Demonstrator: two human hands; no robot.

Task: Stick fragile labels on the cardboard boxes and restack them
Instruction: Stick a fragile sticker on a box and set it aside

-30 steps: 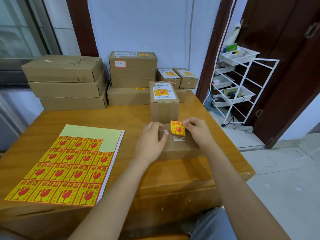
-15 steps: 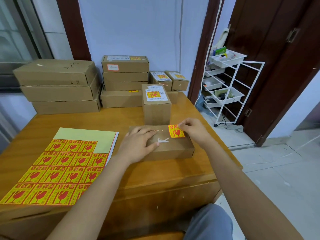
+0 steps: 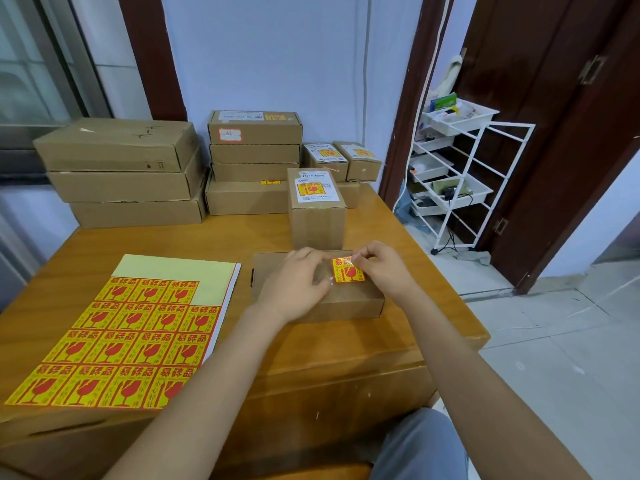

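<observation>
Both hands (image 3: 341,273) on flat box (image 3: 346,301), fragile label (image 3: 348,270) atop.

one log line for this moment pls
step: sticking label | left hand: steadies flat box | right hand: pinches fragile label on box top

A: Lighting's pretty even, soft daylight. The window (image 3: 38,74) on the left looks like the source and it's a bit washed out.

B: Yeah, and the glossy tabletop (image 3: 408,237) picks up sheen along its right side. Shadows are weak, just a soft dark patch under the hands (image 3: 298,285) and at the foot of the boxes (image 3: 117,168).

A: Wide-angle bend is obvious, the door frame (image 3: 401,109) and the white rack (image 3: 464,178) lean outward near the edges.

B: Centre's sharp enough to see the label (image 3: 348,270) print; the fingertips look slightly smeared, and the forearms at the bottom go soft.
</observation>
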